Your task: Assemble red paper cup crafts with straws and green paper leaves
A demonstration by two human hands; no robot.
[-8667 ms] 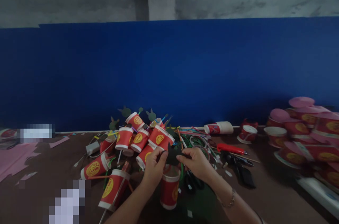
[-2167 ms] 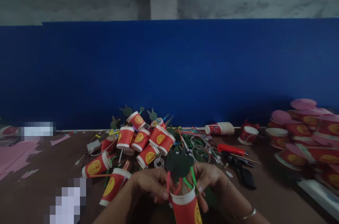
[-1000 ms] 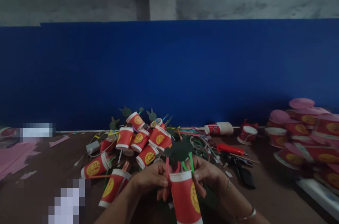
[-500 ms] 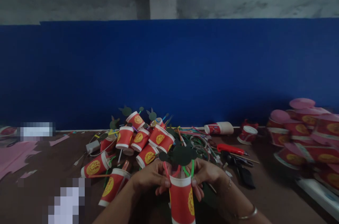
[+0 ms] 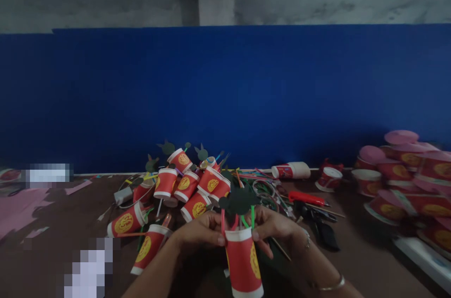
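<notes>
Once the dark cutout [image 5: 241, 200], freed from your grip, stood above the paper cup [image 5: 242, 261], your left hand [image 5: 203, 230] pinched the pink straw [image 5: 223, 222], your right hand [image 5: 276, 226] the green straw [image 5: 252, 218], seemingly adjusting.

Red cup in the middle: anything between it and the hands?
Nothing visible blocks them: the left hand and right hand hold the red cup at opposite sides near its rim. An outer pink straw and outer green straw stand right there; can't tell whether either is pinched between.
</notes>
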